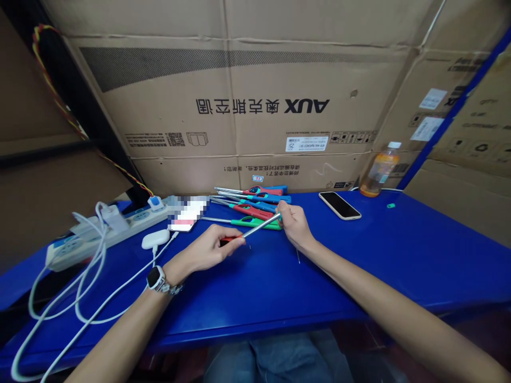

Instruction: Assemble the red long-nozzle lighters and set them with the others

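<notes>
My left hand (217,247) is closed round the red and black end of a long-nosed lighter (259,227), whose bare metal tube slants up to the right. At the tube's far end my right hand (293,226) is closed on a small teal piece (280,216), mostly hidden by the fingers. A thin metal rod (298,256) shows below the right hand; I cannot tell whether the hand holds it. Behind the hands lies a pile of long-nosed lighters (255,208) in red, blue and green, their metal tubes pointing left.
On the blue table (247,303) a phone (339,205) and a drink bottle (380,170) stand or lie at right, near a teal bit (390,205). At left are a power strip (131,223), white cables (104,266), a white case (155,239) and a lit phone (187,215). Cardboard (255,80) walls the back.
</notes>
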`<state>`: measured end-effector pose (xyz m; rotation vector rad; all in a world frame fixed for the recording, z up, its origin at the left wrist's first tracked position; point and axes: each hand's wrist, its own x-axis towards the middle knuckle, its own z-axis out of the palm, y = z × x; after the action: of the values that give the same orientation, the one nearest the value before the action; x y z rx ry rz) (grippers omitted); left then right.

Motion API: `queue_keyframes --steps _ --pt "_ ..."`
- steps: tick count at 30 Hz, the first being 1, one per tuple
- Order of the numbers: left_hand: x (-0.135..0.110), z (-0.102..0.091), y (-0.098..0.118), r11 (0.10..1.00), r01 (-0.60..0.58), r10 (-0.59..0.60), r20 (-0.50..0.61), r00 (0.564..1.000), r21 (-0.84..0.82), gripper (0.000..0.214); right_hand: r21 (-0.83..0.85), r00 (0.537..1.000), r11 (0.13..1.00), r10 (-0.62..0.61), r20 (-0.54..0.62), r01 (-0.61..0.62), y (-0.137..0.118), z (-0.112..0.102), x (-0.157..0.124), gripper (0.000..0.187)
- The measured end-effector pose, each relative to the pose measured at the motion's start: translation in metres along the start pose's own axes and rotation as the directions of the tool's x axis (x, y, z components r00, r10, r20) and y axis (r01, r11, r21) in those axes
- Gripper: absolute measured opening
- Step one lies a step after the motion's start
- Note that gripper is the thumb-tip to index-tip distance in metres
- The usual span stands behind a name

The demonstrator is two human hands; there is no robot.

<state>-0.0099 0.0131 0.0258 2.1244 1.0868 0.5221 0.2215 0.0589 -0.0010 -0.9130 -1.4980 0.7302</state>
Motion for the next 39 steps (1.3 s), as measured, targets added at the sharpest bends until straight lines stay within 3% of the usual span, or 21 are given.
queue_keyframes --steps 3,6,8,14,18,24,29,33,39 --pt "0.001 0.000 0.001 0.983 -0.022 0.032 -0.056 0.998 0.182 0.041 0.044 0.993 0.992 0.118 -0.011 -0.118 0.001 0.005 -0.002 0.061" --pt "0.002 0.000 0.003 0.902 -0.061 0.129 -0.134 0.983 0.427 0.038 0.073 0.968 0.966 0.249 -0.029 -0.246 0.001 0.008 -0.005 0.056" --pt "0.001 0.000 0.004 0.865 -0.076 0.173 -0.152 0.973 0.496 0.037 0.096 0.960 0.957 0.279 -0.024 -0.275 0.001 0.008 -0.005 0.054" --pt "0.001 0.000 -0.001 0.942 -0.038 0.066 -0.073 0.995 0.333 0.040 0.046 0.992 0.993 0.107 0.067 -0.110 0.000 0.002 0.000 0.059" --pt "0.003 -0.003 -0.003 0.943 -0.058 0.101 -0.116 0.988 0.326 0.037 0.086 0.988 0.985 0.150 0.026 -0.152 0.002 0.008 0.003 0.062" --pt "0.002 -0.005 0.001 0.930 -0.104 0.156 -0.123 0.980 0.352 0.040 -0.025 0.983 0.983 0.182 0.010 -0.182 -0.004 0.002 0.009 0.060" --pt "0.001 -0.002 0.005 0.876 -0.148 0.222 -0.112 0.969 0.459 0.036 -0.253 0.999 0.967 0.003 -0.039 -0.013 -0.004 -0.005 0.007 0.059" --pt "0.000 -0.001 0.007 0.885 -0.196 0.260 -0.100 0.960 0.422 0.038 -0.260 0.995 0.962 -0.092 -0.029 0.081 -0.003 -0.005 0.001 0.057" --pt "0.001 0.000 0.005 0.951 -0.187 0.205 -0.050 0.977 0.247 0.043 -0.191 0.985 0.967 -0.173 0.006 0.171 -0.003 -0.005 -0.001 0.057"
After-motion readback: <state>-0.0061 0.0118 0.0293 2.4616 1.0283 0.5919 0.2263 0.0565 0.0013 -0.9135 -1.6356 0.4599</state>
